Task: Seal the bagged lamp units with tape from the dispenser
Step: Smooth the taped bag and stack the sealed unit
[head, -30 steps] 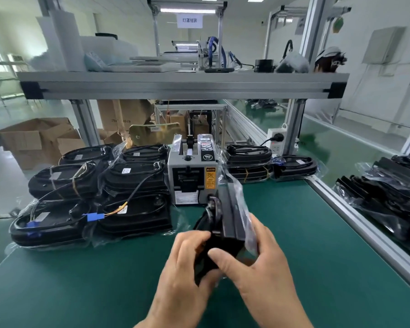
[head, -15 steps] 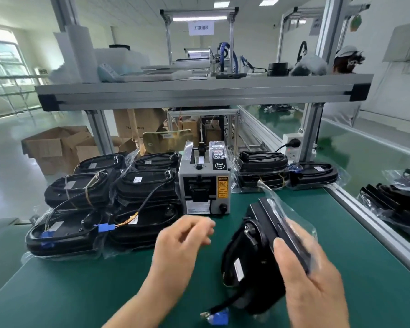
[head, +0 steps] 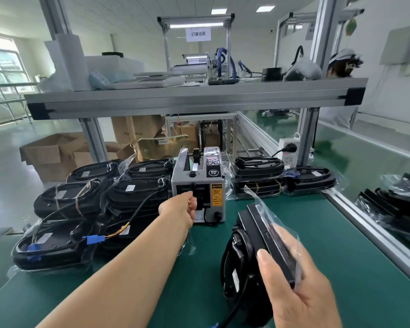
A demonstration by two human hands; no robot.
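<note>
- The left hand (head: 179,208) reaches forward to the front of the grey tape dispenser (head: 213,183), just left of the middle of the frame. Its knuckles are against the dark outlet.
- Its fingers are curled toward the outlet and the tips are hidden. I cannot tell whether they pinch any tape.
- The right hand (head: 303,294), at the lower right of the frame, holds the bagged lamp unit (head: 251,235). The thumb is on the near face, and the fingers are wrapped round the far edge, showing through the plastic.
- That unit is black and stands tilted on its edge above the green desk (head: 341,233), near the dispenser and to its lower right. The loose mouth of its clear bag (head: 258,200) sticks up at the top.
- The dispenser stands on the desk with a yellow caution label on its front.
- A pile of bagged units (head: 133,192) lies left of the dispenser, several layers deep, with cables and a blue connector (head: 94,239) showing.
- A smaller stack (head: 258,171) sits right of the dispenser at the back of the desk, and beside it lies a single bagged piece (head: 310,179).
- An aluminium shelf (head: 194,98) crosses the upper middle of the frame.
- Cardboard boxes (head: 55,157) stand on the floor at the left.
- A wall socket (head: 288,150) is fixed to the right post.
</note>
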